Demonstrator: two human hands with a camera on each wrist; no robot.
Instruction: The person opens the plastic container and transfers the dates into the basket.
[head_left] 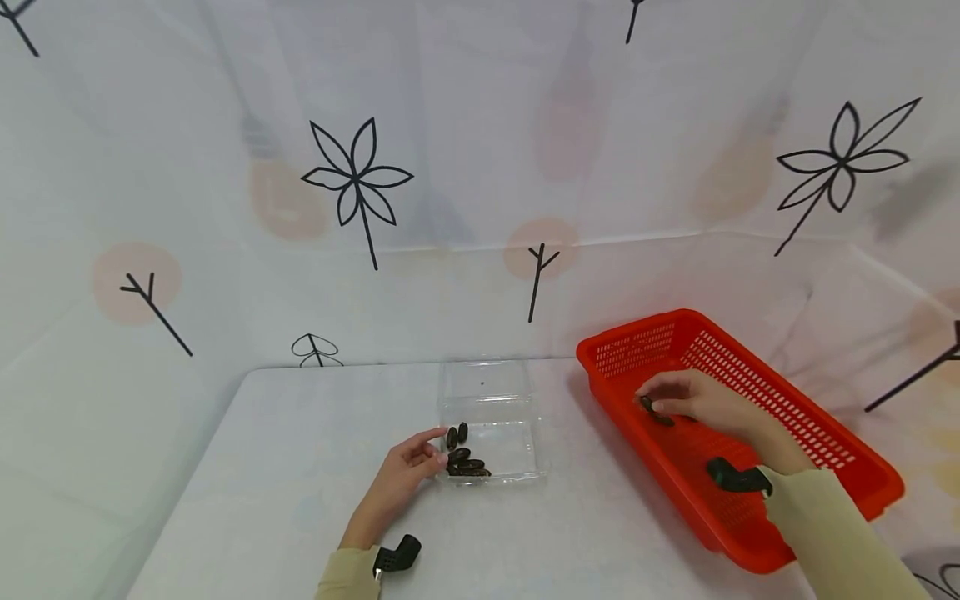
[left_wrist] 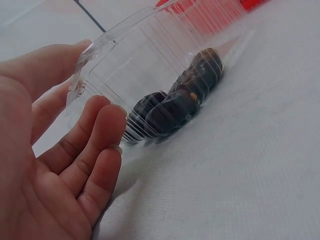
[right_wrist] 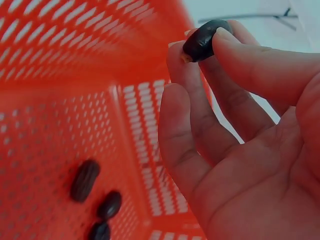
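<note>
My left hand (head_left: 405,473) holds the left rim of a clear plastic clamshell box (head_left: 504,440), which lies with its lid (head_left: 483,382) folded back on the table. Several dark, glossy dates (head_left: 461,458) are gathered along the box's left and front sides; the left wrist view shows the dates (left_wrist: 170,111) through the ribbed wall. Over the red basket (head_left: 637,458), my right hand (head_left: 701,406) pinches one date (right_wrist: 205,41) between thumb and fingers, its pale stem end showing. Below it, more dates (right_wrist: 85,181) lie on the perforated basket floor.
The slatted red basket stands at an angle on the right side of the white table (head_left: 300,450), its wall rising near my right hand. Behind the table hangs a white cloth (head_left: 450,183) printed with flowers and twigs. Each wrist wears a small black camera (head_left: 400,553).
</note>
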